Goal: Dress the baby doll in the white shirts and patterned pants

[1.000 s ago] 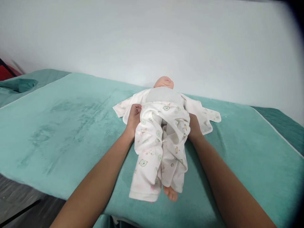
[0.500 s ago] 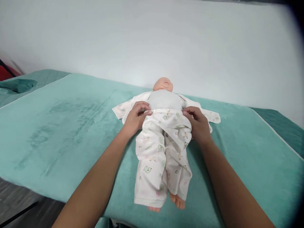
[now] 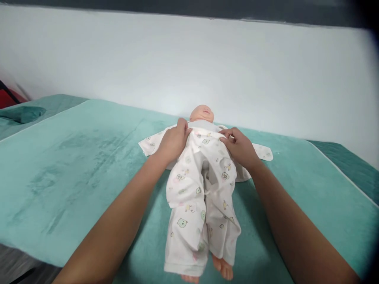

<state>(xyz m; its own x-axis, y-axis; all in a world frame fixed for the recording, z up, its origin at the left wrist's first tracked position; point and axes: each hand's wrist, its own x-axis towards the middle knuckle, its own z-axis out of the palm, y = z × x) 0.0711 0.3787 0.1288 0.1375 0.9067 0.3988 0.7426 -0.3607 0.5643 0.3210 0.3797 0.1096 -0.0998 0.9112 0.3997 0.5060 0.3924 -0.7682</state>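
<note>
A baby doll [image 3: 201,113] lies on its back, its head by the wall and its feet towards me. White baby trousers [image 3: 185,221] printed with small animals cover its legs and reach up over its belly. My left hand [image 3: 175,138] pinches the left end of the waistband, and my right hand [image 3: 238,145] pinches the right end. Between them the waistband is stretched across the doll's upper body. A matching white top [image 3: 151,144] lies spread under the doll with its sleeves out to both sides. Bare toes show below both trouser legs.
The doll lies on a green padded bed cover [image 3: 83,169] with pale seams. Behind it rises a white wall [image 3: 142,59] with a dark band on top. Something red [image 3: 6,96] stands at the far left, and grey floor [image 3: 17,260] shows at lower left.
Both hands have moved up the doll's body with the waistband, from the belly to the chest. More of the grey-white torso is covered now. The camera has tilted up slightly.
</note>
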